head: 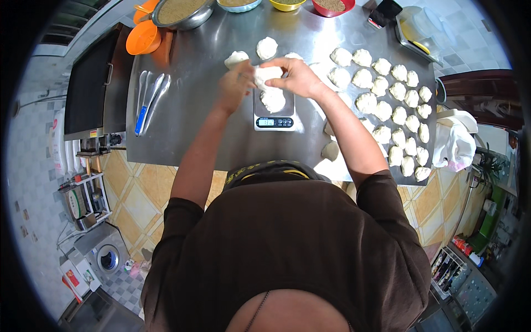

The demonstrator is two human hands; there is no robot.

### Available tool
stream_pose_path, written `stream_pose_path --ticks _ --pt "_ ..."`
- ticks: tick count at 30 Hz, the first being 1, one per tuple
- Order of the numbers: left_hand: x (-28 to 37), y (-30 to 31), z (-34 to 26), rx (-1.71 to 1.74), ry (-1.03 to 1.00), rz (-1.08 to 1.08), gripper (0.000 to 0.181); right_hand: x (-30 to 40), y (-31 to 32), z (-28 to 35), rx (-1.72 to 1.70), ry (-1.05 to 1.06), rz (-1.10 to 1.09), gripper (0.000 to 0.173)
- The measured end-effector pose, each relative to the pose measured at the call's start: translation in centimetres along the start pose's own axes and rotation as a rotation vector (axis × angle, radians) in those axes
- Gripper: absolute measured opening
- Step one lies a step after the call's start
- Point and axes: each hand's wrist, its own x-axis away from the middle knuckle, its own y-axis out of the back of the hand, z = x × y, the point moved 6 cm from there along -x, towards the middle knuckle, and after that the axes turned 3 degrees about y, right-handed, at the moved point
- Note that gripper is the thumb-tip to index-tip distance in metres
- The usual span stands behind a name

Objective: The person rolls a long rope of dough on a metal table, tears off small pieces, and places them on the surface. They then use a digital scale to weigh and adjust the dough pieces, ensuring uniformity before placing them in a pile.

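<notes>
A small digital kitchen scale (274, 123) with a lit display lies on the steel table, a lump of white dough (273, 101) on its plate. Just beyond that lump, my right hand (296, 76) holds another dough piece (267, 76) between thumb and fingers. My left hand (237, 85) is at the left side of the same piece, its fingers blurred; whether it grips the dough is unclear. Past my hands sit more lumps, one round one (266, 48) at the centre and one (236, 59) partly behind my left hand. Many dough lumps (366, 103) stand in rows to the right.
The steel table (186, 124) carries metal tongs with a blue handle (142, 120) at left. Orange bowls (143, 38), a metal pan of brownish filling or powder (182, 10), a yellow bowl (286, 5) and a red bowl (334, 7) line the far side. A tray with plastic containers (419, 29) is at far right.
</notes>
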Motion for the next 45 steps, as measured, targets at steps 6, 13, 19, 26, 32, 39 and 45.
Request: stream_pose_path --ticks 6,13,19,26,32,39,45 --pt "0.3 -1.4 1.0 0.53 0.29 0.326 0.054 0.3 -1.6 4.2 0.141 0.055 0.178 0.047" --pt "1.0 -3.6 1.7 0.563 0.309 0.518 0.048 1.2 -1.6 0.9 -0.109 0.082 0.093 0.029" --pt "1.1 -3.2 3.0 0.412 0.394 0.415 0.03 1.9 -1.6 -0.7 0.206 0.044 0.031 0.013" --pt "1.1 -0.9 8.0 0.556 0.351 0.169 0.025 4.2 -2.3 -4.4 -0.917 -0.299 0.23 0.012" --pt "1.8 0.2 8.5 0.848 0.534 0.125 0.021 2.1 -2.8 -12.3 0.063 -0.44 0.144 0.022" --pt "0.2 0.4 10.0 0.608 0.39 -0.064 0.019 1.4 -1.5 -10.1 0.372 -0.381 -0.043 0.038" --pt "-0.8 -2.6 1.1 0.897 0.146 -0.003 0.042 0.6 -1.0 -3.5 -0.196 -0.149 -0.114 0.066"
